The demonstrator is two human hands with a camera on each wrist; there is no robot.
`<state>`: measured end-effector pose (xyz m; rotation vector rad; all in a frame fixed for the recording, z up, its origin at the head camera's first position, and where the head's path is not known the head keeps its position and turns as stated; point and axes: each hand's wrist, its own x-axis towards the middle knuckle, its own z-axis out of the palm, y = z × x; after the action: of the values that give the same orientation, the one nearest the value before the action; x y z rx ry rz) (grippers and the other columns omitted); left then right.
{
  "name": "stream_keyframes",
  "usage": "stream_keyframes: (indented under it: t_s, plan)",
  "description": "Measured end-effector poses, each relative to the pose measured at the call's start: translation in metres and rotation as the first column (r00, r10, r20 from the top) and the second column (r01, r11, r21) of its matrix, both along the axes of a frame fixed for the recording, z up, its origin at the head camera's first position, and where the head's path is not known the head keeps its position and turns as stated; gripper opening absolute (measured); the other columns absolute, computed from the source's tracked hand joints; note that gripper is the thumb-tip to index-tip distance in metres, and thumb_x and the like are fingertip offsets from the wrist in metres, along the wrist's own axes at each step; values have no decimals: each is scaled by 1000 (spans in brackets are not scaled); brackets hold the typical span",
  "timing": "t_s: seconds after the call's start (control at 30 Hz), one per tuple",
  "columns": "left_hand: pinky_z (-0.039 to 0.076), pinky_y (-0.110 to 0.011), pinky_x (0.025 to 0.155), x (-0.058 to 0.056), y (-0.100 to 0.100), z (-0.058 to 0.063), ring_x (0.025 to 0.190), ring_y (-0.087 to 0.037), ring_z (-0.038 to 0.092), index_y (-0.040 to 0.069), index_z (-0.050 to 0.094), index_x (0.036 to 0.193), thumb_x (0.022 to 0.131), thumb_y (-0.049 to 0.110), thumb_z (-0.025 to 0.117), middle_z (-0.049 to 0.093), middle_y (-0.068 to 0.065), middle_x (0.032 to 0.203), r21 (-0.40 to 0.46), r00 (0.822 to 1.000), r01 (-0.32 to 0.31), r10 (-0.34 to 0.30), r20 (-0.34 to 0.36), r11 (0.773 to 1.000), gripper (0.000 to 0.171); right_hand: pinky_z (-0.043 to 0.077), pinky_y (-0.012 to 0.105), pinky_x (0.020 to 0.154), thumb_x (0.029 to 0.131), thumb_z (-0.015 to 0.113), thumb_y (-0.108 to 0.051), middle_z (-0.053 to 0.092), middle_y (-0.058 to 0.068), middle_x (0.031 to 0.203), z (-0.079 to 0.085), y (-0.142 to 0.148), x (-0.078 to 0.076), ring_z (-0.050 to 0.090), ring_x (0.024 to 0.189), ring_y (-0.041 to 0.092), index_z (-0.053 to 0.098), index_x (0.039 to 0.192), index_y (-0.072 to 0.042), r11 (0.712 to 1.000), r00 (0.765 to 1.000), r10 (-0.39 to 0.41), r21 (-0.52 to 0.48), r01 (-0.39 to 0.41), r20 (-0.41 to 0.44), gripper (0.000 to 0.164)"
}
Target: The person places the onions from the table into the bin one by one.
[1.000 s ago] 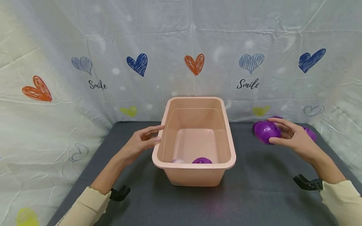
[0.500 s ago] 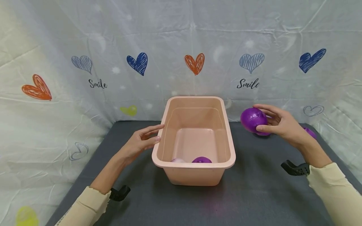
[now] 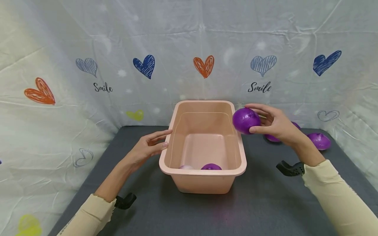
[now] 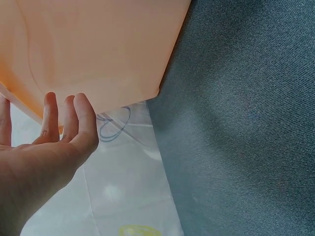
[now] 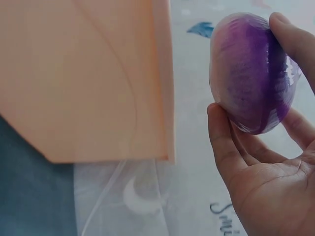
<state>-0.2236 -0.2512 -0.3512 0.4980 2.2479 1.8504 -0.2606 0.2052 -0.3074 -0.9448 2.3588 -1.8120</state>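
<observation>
Fingers point(image 3: 256, 130) grip purple ball point(image 3: 245, 120) beside pink tub's point(image 3: 203, 172) rim.

Your dark grey table point(image 3: 265, 203): pink plastic bin point(image 3: 203, 182) at centre, two purple balls point(image 3: 319, 141) near far right corner.

Backdrop: wrinkled white fabric sheet point(image 3: 189, 39) printed with hearts and "Smile", wraps three sides. Dark grey cloth-covered table point(image 3: 260, 203). Even light.
</observation>
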Motion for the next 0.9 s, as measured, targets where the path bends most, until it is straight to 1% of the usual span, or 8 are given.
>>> stream_keyframes:
  t_s: [0.13, 0.23, 0.37, 0.5, 0.73, 0.9]
  plan:
    - [45, -51, 104, 0, 0, 0, 135, -31, 48, 15, 51, 152, 99, 17, 70, 47, -10, 151, 0, 1000, -4, 4, 1, 1000, 57, 50, 34, 98, 89, 77, 2, 46, 15, 150, 1, -13, -3, 48, 133, 35, 50, 150, -6, 996, 996, 85, -30, -85, -13, 68]
    - [45, -50, 104, 1, 0, 0, 134, -31, 49, 15, 51, 152, 99, 18, 71, 48, -10, 151, -4, 1000, -8, 8, 2, 1000, 57, 51, 37, 97, 88, 77, 3, 46, 14, 150, 0, -22, -5, 47, 133, 35, 51, 149, -8, 991, 992, 124, -51, -124, -3, 67]
    - [46, -49, 103, 2, 1, 1, 134, -31, 49, 16, 52, 152, 98, 19, 71, 48, -10, 150, -11, 1000, -13, 13, 3, 1000, 57, 51, 38, 97, 88, 79, 0, 44, 12, 152, -1, -33, -6, 46, 135, 34, 52, 149, -9, 989, 990, 138, -48, -137, 14, 67]
    - [47, -47, 103, 2, 1, 1, 134, -31, 49, 16, 51, 152, 99, 19, 71, 48, -10, 150, -8, 1000, -6, 6, 3, 1000, 57, 50, 39, 99, 88, 79, 0, 43, 14, 152, -1, -38, -6, 45, 135, 34, 52, 149, -10, 985, 986, 160, -68, -157, 37, 67]
    - [47, -46, 103, 2, 1, 1, 133, -31, 50, 15, 51, 152, 99, 18, 70, 48, -11, 151, -1, 1000, -6, 6, 8, 1000, 57, 49, 38, 100, 88, 79, -1, 45, 11, 152, -3, -36, -6, 47, 134, 32, 49, 150, -8, 990, 989, 137, -49, -135, 52, 69]
    - [47, -46, 102, 2, 2, 1, 133, -31, 51, 16, 51, 152, 99, 19, 70, 48, -11, 150, -1, 1000, -13, 13, 10, 1000, 56, 49, 40, 100, 91, 76, 1, 49, 14, 148, -4, -34, -6, 50, 132, 36, 47, 150, -6, 982, 983, 175, -78, -171, 54, 66]
